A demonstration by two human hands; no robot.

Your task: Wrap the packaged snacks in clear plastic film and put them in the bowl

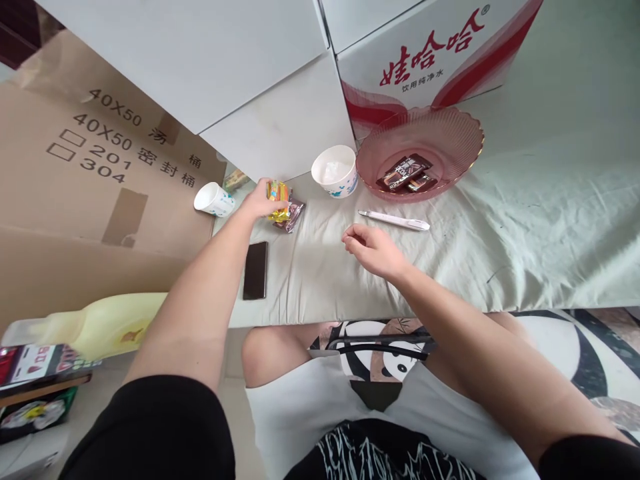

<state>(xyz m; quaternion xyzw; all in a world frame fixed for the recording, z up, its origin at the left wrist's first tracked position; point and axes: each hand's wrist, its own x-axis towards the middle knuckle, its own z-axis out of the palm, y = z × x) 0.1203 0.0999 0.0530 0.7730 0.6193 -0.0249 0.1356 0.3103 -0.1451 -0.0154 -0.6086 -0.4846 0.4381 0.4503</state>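
Observation:
My left hand [260, 200] is closed around a small yellow snack packet [278, 200] at the left part of the cloth-covered table. A dark purple-brown packet [296, 215] lies right beside and partly under it. My right hand [373, 250] rests near the table's middle with its fingers curled in, and nothing shows in them. Just beyond it lies a slim white tool with a narrow tip, like a utility knife [395, 221]. Several dark brown wrapped snacks [406, 173] sit in a pink ribbed glass bowl [460, 143] behind it.
A white paper bowl [336, 175] stands left of the glass bowl. A paper cup [213, 200] lies tipped at the table's left edge. A dark phone [256, 270] lies near my left forearm. White boxes [280, 120] and a large cardboard box [90, 180] rise behind and left.

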